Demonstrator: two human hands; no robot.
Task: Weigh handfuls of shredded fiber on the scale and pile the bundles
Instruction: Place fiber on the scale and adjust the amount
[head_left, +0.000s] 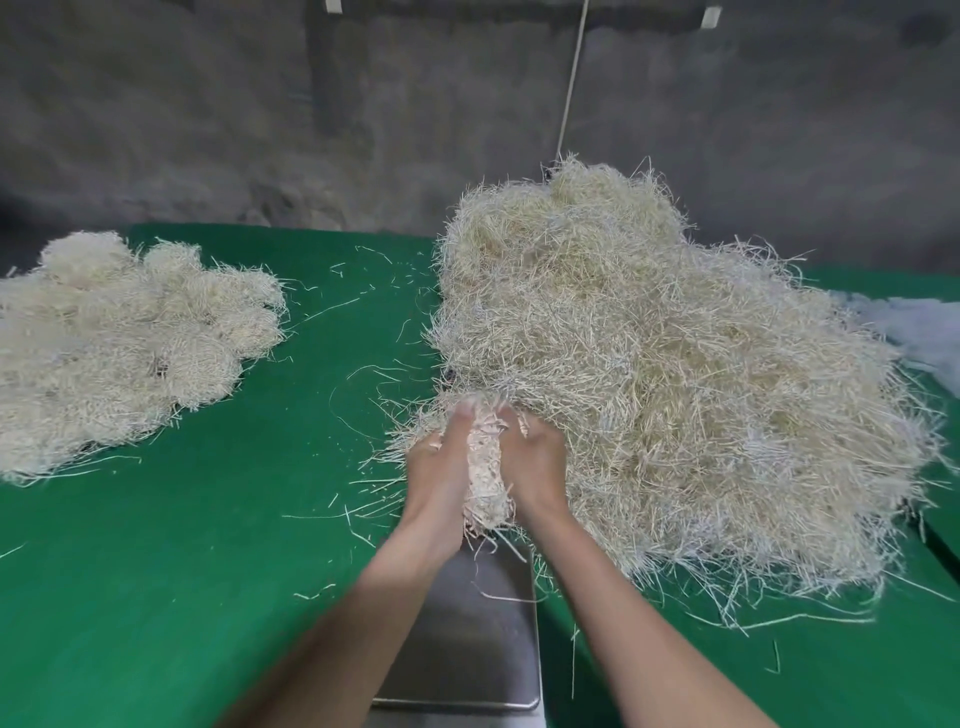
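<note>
Left hand and right hand — fingers curled around a pale shredded-fiber bundle — above the flat steel scale pan at the green bench near edge, beside loose fiber heap.

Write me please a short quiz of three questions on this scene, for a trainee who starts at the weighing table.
1. True or false: the pile of bundles lies to the left of the big loose heap.
2. What do the left hand and the right hand grip between them? A) a white cord B) a handful of fiber C) nothing
3. Fill in: the table cover is ____ in colour.
Key: 1 true; 2 B; 3 green.
</note>
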